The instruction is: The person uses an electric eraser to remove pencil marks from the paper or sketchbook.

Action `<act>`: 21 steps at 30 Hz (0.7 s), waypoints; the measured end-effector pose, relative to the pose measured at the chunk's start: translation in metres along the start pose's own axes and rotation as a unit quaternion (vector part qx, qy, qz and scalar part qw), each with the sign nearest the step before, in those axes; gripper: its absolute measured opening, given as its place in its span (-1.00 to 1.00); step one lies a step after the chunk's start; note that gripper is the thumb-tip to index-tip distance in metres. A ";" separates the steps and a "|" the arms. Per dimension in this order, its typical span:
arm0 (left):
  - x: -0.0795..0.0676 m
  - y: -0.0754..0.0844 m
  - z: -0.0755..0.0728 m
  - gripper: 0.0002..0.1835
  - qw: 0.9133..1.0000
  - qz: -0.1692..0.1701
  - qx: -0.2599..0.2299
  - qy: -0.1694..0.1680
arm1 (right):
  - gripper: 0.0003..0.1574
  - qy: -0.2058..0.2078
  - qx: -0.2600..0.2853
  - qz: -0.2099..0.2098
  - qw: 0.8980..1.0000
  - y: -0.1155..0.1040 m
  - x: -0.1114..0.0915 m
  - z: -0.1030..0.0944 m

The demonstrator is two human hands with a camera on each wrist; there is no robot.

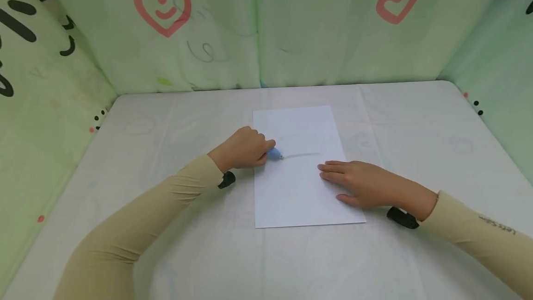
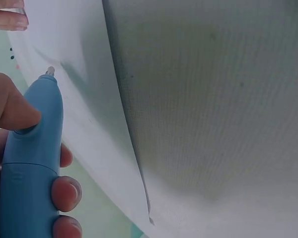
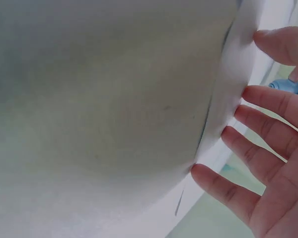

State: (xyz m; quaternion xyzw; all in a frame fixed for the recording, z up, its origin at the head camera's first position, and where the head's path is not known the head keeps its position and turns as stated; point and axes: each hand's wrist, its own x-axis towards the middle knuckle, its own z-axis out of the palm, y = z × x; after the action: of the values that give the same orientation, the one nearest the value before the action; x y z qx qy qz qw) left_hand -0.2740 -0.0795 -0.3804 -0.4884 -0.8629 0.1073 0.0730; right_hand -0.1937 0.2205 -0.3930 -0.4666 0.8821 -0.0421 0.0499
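Observation:
A white sheet of paper (image 1: 297, 198) lies on the table, a faint grey line (image 1: 303, 154) running across its middle. My left hand (image 1: 245, 148) grips a light blue electric eraser (image 2: 31, 148) near the sheet's left edge, with the tip at the left end of that line. In the left wrist view, the thumb rests on the eraser's button and the fingers wrap round its body. Across from it, my right hand (image 1: 366, 184) rests with straight, spread fingers on the paper's right edge. The fingertips (image 3: 203, 171) touch the sheet in the right wrist view.
A white cloth (image 1: 200, 253) covers the table beneath the paper. Green curtains (image 1: 316, 31) with red hearts and black marks stand along the back and both sides. A dark wrist-worn device (image 1: 402, 217) sits under the right wrist, another (image 1: 227, 180) under the left.

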 end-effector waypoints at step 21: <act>0.005 0.003 0.002 -0.90 1.000 0.005 0.009 0.009 | -0.36 0.039 -0.011 -0.005 0.999 0.004 -0.007 0.011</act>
State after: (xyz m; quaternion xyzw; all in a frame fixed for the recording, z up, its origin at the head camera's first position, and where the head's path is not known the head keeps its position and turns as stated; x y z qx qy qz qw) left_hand -0.2744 -0.0736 -0.3830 -0.4931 -0.8587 0.1110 0.0847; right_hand -0.1917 0.2279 -0.4039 -0.4697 0.8813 -0.0512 0.0105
